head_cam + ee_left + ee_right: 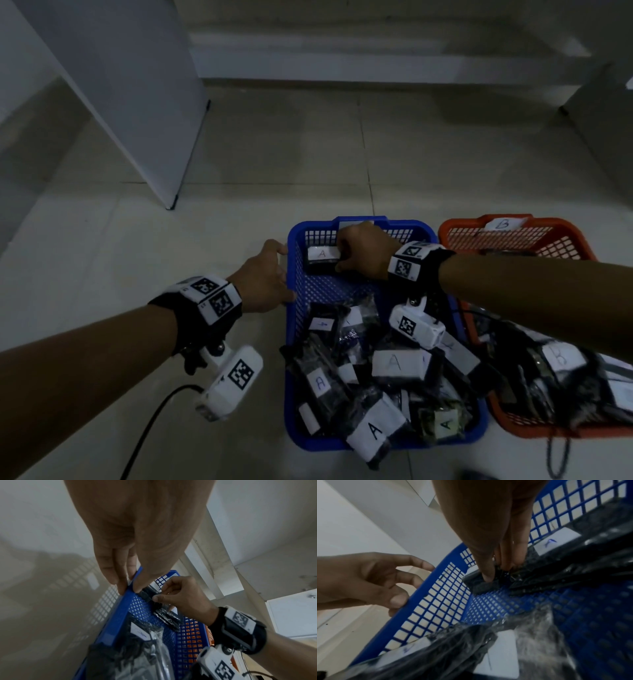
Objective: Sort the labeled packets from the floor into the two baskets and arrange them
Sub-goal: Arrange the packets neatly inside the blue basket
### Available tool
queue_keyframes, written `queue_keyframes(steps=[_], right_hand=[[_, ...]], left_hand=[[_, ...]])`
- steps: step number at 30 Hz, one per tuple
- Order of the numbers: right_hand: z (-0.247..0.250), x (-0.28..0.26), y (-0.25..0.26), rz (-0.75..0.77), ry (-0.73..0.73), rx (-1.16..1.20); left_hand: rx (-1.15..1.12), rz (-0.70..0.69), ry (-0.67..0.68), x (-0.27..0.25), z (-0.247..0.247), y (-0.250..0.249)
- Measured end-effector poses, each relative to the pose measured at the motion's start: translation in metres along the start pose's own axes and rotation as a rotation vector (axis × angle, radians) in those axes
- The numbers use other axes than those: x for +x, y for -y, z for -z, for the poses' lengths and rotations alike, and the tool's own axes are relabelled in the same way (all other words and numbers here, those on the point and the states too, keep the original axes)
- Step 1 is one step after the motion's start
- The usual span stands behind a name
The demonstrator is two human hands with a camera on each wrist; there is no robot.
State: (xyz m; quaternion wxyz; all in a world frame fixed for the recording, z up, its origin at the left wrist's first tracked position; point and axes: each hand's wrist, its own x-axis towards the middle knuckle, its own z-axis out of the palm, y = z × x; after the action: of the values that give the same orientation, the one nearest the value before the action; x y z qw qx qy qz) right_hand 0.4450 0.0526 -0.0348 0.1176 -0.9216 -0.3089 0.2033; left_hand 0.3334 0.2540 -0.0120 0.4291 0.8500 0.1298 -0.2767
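- pinching an "a" packet (322, 256) with my right hand (368, 251), setting it flat at the blue basket's (294, 270) far end to start a row.
- bracing the basket's rim with my left hand (263, 277), fingers loosely curled over it so it stays put.

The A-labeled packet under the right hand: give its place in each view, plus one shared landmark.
Head: the A-labeled packet lies at the far end of the blue basket, gripped by the right hand.
Left wrist: at centre, a dark strip below that hand's fingertips.
Right wrist: at centre, dark corner under the fingertips; label not legible.
Landmark: the basket's rim, which the left hand holds.
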Motion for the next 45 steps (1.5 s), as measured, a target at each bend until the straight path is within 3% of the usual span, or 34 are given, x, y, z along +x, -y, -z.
queue_keyframes(steps=[4, 8, 12, 14, 17, 19, 22, 25, 29, 35, 40, 45], right_hand=[[0.008, -0.001, -0.001, 0.004, 0.047, 0.043], [0.028, -0.019, -0.01, 0.071, -0.04, 0.071], [0.046, -0.052, -0.03, 0.065, 0.13, 0.094], [0.05, -0.075, -0.035, 0.086, 0.18, 0.134], [0.051, -0.115, -0.032, 0.139, 0.152, 0.145], [0.048, -0.141, -0.021, 0.224, 0.106, 0.144], [0.035, -0.176, 0.007, 0.471, 0.097, 0.093], [0.012, -0.193, 0.028, 0.718, 0.122, -0.086], [-0.013, -0.189, 0.031, 0.819, 0.127, -0.23], [-0.007, -0.183, 0.033, 0.67, 0.198, 0.049], [0.012, -0.176, 0.024, 0.349, 0.34, 0.545], [0.038, -0.16, 0.003, 0.172, 0.192, 0.744]], left_hand=[[0.034, -0.011, -0.005, -0.002, 0.001, 0.001], [0.163, -0.058, -0.077, -0.008, 0.002, -0.003], [0.267, -0.22, -0.172, -0.021, 0.001, -0.02], [0.248, -0.323, -0.098, -0.031, -0.002, -0.031], [0.345, -0.448, 0.162, -0.05, -0.009, -0.046], [0.508, -0.494, 0.282, -0.058, -0.014, -0.045], [0.728, -0.456, 0.37, -0.063, -0.023, -0.032], [0.728, -0.443, 0.354, -0.063, -0.025, -0.023], [0.668, -0.402, 0.313, -0.062, -0.019, -0.02], [0.55, -0.346, 0.316, -0.063, -0.017, -0.008], [0.36, -0.318, 0.364, -0.063, -0.012, -0.011], [0.242, -0.284, 0.359, -0.06, 0.004, -0.022]])
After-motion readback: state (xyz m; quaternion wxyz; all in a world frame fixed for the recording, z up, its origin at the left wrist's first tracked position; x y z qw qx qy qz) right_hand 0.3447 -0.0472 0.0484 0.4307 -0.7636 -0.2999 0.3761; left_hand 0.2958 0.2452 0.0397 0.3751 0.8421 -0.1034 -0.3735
